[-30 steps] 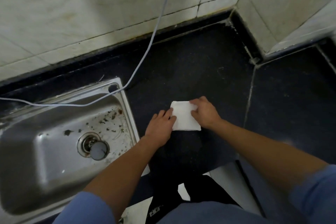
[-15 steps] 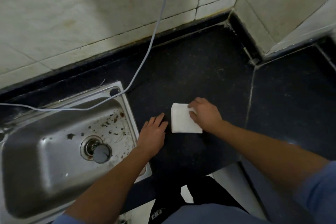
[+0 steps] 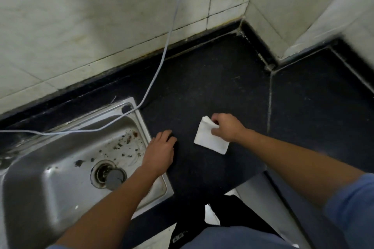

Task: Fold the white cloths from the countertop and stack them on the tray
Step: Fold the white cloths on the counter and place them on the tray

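A small folded white cloth [image 3: 208, 137] is at the middle of the black countertop [image 3: 212, 87]. My right hand [image 3: 227, 127] pinches its upper right edge, and the cloth hangs tilted with that side lifted. My left hand [image 3: 160, 151] rests flat on the countertop beside the sink's right rim, fingers straight, a hand's width left of the cloth and apart from it. No tray is in view.
A steel sink [image 3: 66, 168] with dark debris and a drain plug [image 3: 114, 178] fills the lower left. A grey cable [image 3: 162, 62] runs down the tiled wall and across the sink's rim. The counter turns a corner at the right [image 3: 323, 107].
My left hand has let go of the cloth and slid left toward the sink. My right hand has curled onto the cloth's edge and begun lifting it, tilting it.
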Demonstrator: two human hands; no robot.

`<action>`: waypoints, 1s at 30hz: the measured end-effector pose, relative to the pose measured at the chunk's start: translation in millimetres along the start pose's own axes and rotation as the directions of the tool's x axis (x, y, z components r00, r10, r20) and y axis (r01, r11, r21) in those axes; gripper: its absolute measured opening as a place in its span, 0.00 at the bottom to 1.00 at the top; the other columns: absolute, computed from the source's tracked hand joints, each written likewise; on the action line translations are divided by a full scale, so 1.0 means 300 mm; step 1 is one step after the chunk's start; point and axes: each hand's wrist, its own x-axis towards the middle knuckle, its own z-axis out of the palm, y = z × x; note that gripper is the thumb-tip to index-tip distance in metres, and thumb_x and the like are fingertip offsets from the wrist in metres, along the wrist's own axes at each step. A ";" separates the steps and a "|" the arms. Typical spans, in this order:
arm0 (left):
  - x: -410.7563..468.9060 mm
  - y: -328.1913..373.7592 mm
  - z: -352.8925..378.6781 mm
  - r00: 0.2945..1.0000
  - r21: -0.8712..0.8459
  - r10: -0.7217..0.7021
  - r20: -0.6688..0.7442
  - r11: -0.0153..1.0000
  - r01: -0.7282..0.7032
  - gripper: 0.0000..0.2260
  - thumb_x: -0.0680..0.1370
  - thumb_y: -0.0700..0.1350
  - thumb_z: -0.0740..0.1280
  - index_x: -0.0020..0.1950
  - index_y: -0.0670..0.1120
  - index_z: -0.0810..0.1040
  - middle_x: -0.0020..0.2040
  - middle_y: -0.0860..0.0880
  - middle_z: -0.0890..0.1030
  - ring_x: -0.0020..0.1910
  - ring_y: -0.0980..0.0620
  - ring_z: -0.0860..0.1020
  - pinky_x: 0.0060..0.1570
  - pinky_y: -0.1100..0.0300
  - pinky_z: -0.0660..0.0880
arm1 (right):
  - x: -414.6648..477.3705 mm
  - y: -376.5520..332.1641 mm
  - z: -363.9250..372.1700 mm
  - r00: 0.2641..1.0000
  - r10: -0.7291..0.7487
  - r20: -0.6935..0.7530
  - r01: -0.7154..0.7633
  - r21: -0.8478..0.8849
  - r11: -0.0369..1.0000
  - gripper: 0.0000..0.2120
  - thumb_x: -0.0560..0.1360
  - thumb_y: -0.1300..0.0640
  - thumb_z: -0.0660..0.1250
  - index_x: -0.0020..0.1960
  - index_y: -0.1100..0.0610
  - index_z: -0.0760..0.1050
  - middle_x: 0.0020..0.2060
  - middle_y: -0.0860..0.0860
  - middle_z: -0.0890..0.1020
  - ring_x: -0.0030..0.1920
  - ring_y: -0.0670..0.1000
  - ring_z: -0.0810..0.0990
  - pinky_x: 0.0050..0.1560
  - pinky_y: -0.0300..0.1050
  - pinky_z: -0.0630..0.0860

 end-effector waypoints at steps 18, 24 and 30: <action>0.327 0.812 -0.090 0.678 0.148 0.725 0.120 0.662 -0.735 0.11 0.71 0.37 0.70 0.53 0.41 0.80 0.49 0.43 0.78 0.45 0.42 0.78 0.41 0.51 0.77 | -1.006 0.518 -0.042 0.708 0.289 -0.644 -0.305 0.090 0.948 0.14 0.79 0.42 0.58 0.54 0.50 0.74 0.50 0.45 0.79 0.47 0.52 0.79 0.43 0.49 0.74; 0.088 1.374 0.026 0.413 0.185 0.900 0.140 0.386 -0.904 0.12 0.77 0.43 0.63 0.60 0.45 0.76 0.55 0.46 0.76 0.53 0.45 0.76 0.51 0.51 0.73 | -1.582 0.709 0.204 0.507 0.523 -0.686 -0.531 0.229 0.816 0.11 0.79 0.45 0.61 0.53 0.52 0.74 0.49 0.47 0.79 0.49 0.53 0.78 0.41 0.47 0.69; -0.373 1.851 0.230 0.170 0.093 0.969 0.179 0.155 -0.983 0.13 0.78 0.44 0.63 0.61 0.45 0.76 0.55 0.46 0.76 0.53 0.45 0.76 0.51 0.51 0.73 | -2.141 0.807 0.544 0.321 0.662 -0.677 -0.679 0.323 0.659 0.13 0.79 0.45 0.60 0.55 0.53 0.75 0.51 0.49 0.78 0.51 0.54 0.78 0.41 0.47 0.69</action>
